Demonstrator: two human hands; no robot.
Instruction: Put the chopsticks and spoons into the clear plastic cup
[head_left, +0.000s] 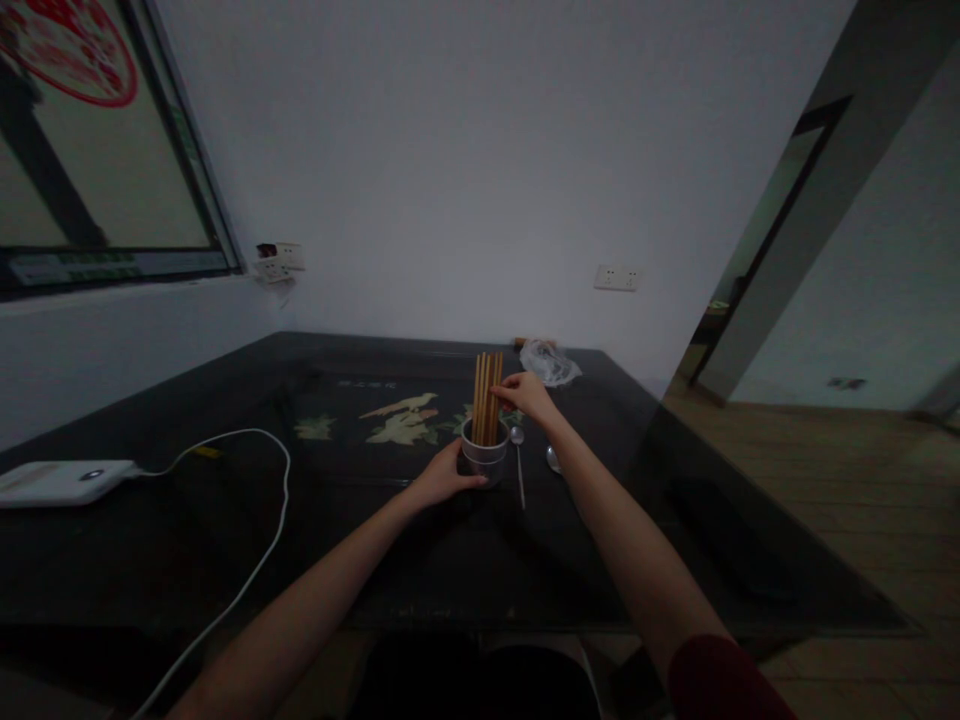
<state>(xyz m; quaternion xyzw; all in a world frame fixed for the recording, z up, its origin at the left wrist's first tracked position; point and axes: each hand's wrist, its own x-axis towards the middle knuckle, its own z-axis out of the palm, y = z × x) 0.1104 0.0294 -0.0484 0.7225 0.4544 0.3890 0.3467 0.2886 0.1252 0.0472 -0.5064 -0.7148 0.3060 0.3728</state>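
Observation:
A round metal cup (486,456) stands on the dark table, with several wooden chopsticks (484,400) upright in it. My left hand (444,478) is wrapped around the cup's left side and front, thumb across its lower front. Up at the chopsticks' right side, my right hand (525,393) pinches one of them between thumb and fingers. Just right of the cup lies a long-handled spoon (518,440), its bowl toward the wall. Another spoon (553,459) shows only its bowl; my right forearm covers the rest.
On the table (360,560), a white power bank (67,483) with a white cable (287,480) lies at left. A crumpled clear plastic bag (550,363) sits near the wall. A dark flat object (727,535) lies at right.

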